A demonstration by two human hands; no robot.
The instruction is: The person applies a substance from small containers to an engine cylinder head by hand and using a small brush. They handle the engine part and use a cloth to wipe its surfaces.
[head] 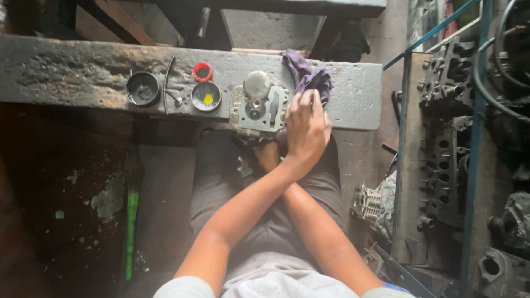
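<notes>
Forearms crossed, the left hand [307,129] lies palm-down, fingers loosely curled, beside the small engine cylinder head [258,105] on the tabletop [353,99], while the right hand [269,155] beneath it is mostly hidden, its grip unreadable.

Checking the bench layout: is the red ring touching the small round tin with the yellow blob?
Apart. The head view shows a strip of bare grey bench between the red ring and the round tin just below it.
</notes>
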